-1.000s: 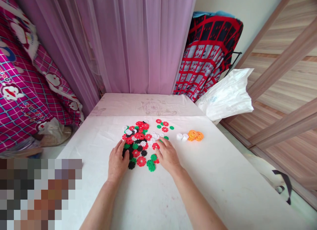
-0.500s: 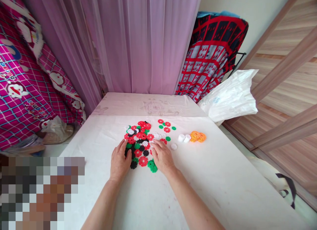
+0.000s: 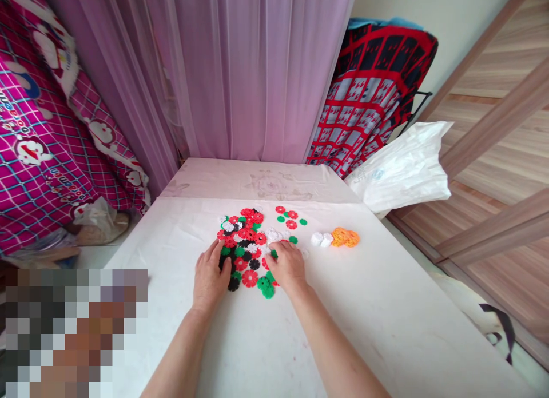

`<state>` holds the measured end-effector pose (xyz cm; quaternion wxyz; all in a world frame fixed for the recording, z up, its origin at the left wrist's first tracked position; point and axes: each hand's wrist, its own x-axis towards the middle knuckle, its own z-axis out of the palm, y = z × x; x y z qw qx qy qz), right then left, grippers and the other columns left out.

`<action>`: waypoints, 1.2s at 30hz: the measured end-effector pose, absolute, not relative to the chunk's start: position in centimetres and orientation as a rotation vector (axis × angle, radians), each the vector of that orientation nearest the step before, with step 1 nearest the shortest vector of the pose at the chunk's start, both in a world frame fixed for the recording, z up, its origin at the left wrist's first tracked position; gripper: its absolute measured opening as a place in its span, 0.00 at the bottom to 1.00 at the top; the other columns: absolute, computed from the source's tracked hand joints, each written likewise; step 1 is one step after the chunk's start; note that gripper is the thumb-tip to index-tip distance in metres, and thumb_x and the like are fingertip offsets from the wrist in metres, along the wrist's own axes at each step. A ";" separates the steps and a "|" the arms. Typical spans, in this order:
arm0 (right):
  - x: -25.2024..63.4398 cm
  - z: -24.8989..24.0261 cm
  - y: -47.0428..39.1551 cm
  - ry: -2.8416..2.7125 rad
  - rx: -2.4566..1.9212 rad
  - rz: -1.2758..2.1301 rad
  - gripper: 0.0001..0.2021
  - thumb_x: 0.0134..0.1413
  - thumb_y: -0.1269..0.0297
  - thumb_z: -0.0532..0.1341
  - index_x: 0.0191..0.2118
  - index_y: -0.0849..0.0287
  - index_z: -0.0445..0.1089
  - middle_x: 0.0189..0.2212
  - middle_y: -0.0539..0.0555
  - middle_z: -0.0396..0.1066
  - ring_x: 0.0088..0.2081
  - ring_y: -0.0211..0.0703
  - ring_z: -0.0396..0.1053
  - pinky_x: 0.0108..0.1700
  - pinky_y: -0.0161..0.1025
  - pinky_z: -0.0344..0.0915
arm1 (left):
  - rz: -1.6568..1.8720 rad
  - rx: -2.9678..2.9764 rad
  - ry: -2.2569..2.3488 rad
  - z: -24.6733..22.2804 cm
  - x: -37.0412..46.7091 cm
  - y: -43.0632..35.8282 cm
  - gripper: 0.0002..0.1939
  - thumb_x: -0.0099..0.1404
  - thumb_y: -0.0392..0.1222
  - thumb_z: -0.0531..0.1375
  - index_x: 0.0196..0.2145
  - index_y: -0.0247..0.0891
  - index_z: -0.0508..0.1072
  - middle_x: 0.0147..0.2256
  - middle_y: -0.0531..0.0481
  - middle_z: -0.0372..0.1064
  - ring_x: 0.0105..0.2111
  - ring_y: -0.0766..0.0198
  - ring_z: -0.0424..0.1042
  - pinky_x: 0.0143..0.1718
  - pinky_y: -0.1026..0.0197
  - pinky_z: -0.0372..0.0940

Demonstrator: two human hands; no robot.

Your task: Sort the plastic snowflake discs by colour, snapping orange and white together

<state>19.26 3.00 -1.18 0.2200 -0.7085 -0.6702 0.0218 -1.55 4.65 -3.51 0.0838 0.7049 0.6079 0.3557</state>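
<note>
Notched flower-shaped plastic discs in red, green, black and white form a loose pile on the white-covered table; a red disc (image 3: 250, 278) lies at its near edge. My left hand (image 3: 212, 277) rests at the pile's left side, fingers apart, over some black discs. At the right side, my right hand (image 3: 288, 265) lies with thumb and fingers apart, touching the discs and covering part of them. Close to its thumb is a cluster of green discs (image 3: 266, 286). Neither hand grips anything that I can make out.
Right of the pile sit an orange disc stack (image 3: 345, 237) and white disc stacks (image 3: 321, 239). A few red and green discs (image 3: 291, 223) lie beyond it. A white bag (image 3: 401, 166) stands past the table's (image 3: 364, 329) right edge; a purple curtain (image 3: 253, 72) hangs behind.
My right hand has shifted slightly right, its fingers moving off some discs and over a white disc. My left hand holds nearly the same place; the view has moved a little.
</note>
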 end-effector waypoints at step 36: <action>27.7 -3.1 0.9 -1.400 -1.907 0.075 0.11 0.50 0.53 0.59 0.35 0.54 0.72 0.35 0.54 0.75 0.37 0.46 0.70 0.44 0.42 0.65 | 1.017 2.157 1.824 -3.9 -2.1 4.9 0.24 0.67 0.46 0.52 0.58 0.39 0.69 0.59 0.41 0.68 0.54 0.48 0.70 0.57 0.44 0.64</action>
